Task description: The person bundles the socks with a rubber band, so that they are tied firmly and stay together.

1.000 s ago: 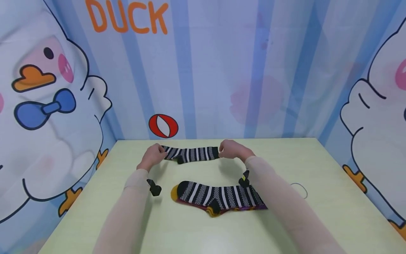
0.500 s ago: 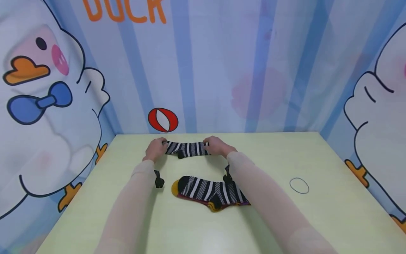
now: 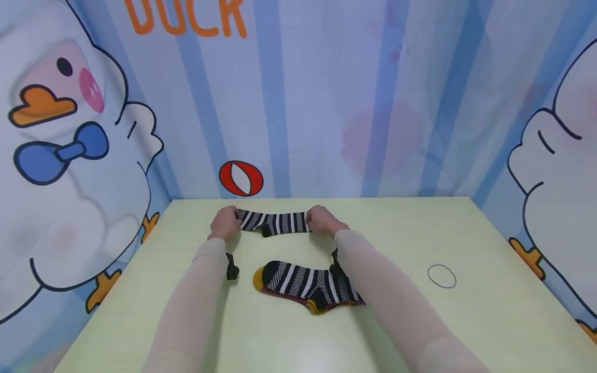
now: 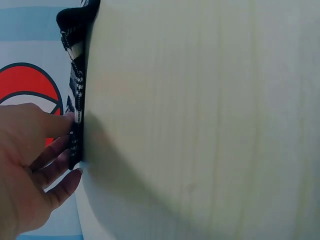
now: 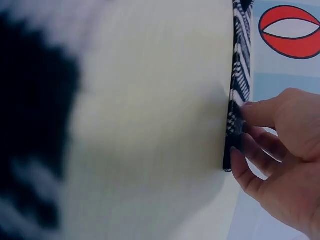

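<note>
A black-and-white striped sock (image 3: pixel 275 223) lies stretched sideways at the back of the table, its dark heel toward me. My left hand (image 3: pixel 225 224) pinches its toe end; in the left wrist view the thumb and fingers (image 4: pixel 62 187) sit on either side of the fabric. At the cuff end, my right hand (image 3: pixel 324 220) pinches the sock, and the right wrist view shows the thumb (image 5: pixel 262 111) on one face of it. Closer to me lies a stack of socks (image 3: pixel 303 282), striped on top with mustard and maroon edges below. My right forearm hides its cuff end.
A thin elastic loop (image 3: pixel 441 276) rests on the pale table (image 3: pixel 280 342), right of my right forearm. Behind the table hangs a blue-striped backdrop (image 3: pixel 317 103) with duck prints, which also covers both sides.
My right hand has moved left from the cuff's edge to farther along the sock. The right forearm shifted left too, uncovering the whole elastic loop. My left hand stays at the toe.
</note>
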